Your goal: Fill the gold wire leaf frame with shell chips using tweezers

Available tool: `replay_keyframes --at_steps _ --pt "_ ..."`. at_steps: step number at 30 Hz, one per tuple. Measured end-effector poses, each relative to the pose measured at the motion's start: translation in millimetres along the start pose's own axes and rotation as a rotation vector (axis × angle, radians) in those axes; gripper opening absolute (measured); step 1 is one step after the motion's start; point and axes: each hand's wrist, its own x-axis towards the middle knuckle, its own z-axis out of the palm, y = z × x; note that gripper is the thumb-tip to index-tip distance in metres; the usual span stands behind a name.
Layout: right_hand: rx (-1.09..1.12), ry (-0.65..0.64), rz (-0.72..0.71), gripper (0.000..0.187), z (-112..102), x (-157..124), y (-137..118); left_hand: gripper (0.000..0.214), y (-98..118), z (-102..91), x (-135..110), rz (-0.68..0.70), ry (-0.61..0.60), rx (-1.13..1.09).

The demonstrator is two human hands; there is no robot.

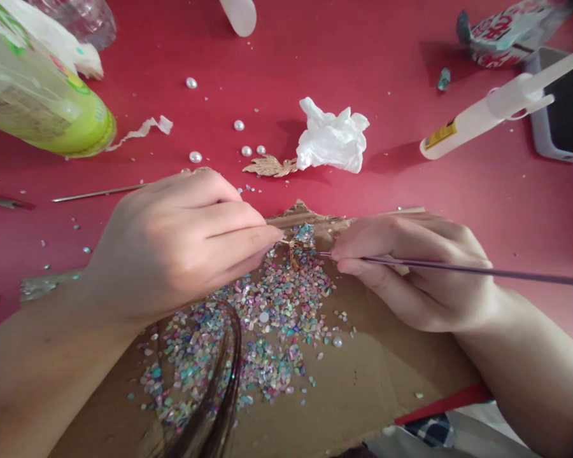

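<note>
My left hand (186,238) pinches the stem of a small gold ornament (294,252), partly covered with shiny coloured chips. Between thumb and fingers of my right hand (410,261) lies a thin purple stick (439,270), perhaps a fine brush or picking tool. Its pale tip meets or nearly meets the ornament's right side; actual contact is too small to make out. Under both hands spreads a heap of coloured stone chips (267,318) on a piece of cardboard (382,381). One pearl bead (337,341) sits at the heap's right edge.
Behind the hands are a gold leaf piece (270,166), crumpled white tissue (333,137) and loose pearls (195,156). A green-labelled bottle (71,121) occupies the upper left. To the right lie a glue bottle (468,124), a phone-like device (563,108) and a crumpled wrapper (501,32). Hair strands (224,375) hang in front.
</note>
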Motion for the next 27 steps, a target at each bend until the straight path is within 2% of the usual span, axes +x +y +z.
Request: replay_keyframes --at_steps 13,27 --pt "-0.011 0.02 -0.056 0.016 4.1 1.4 0.8 0.013 1.3 -0.6 0.3 -0.006 -0.01 -0.016" --pt "0.007 0.007 -0.025 0.015 3.4 3.2 -1.0 0.017 1.3 -0.2 1.8 -0.018 -0.007 -0.038"
